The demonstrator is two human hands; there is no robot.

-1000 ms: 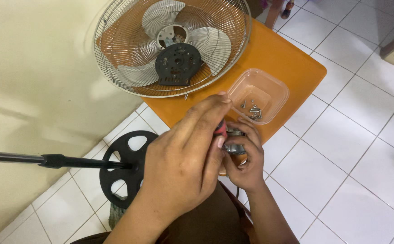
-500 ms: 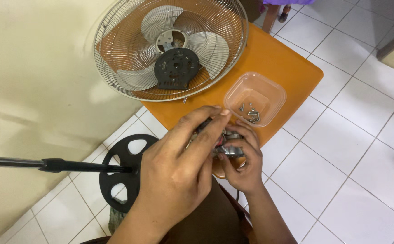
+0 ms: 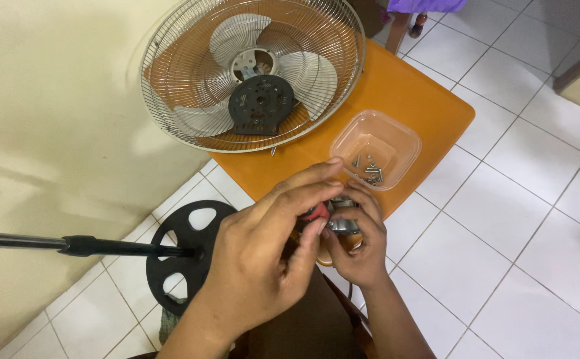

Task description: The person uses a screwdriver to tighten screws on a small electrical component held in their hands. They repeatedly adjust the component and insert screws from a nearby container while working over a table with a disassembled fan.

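We see the left hand (image 3: 263, 266) pinching a red-tipped tool (image 3: 316, 211) against a small motor (image 3: 340, 225), gripped by the right hand (image 3: 360, 246) at the orange table's (image 3: 410, 93) near edge. Just beyond sits a clear square tub (image 3: 375, 147) of screws, unlabelled.

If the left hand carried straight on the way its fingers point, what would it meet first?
Likely the clear plastic tub of screws on the orange table: the left hand points up-right at its near rim, though depth is unclear.

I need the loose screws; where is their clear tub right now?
The clear plastic tub sits on the orange table, right of the fan guard, just beyond the right hand.
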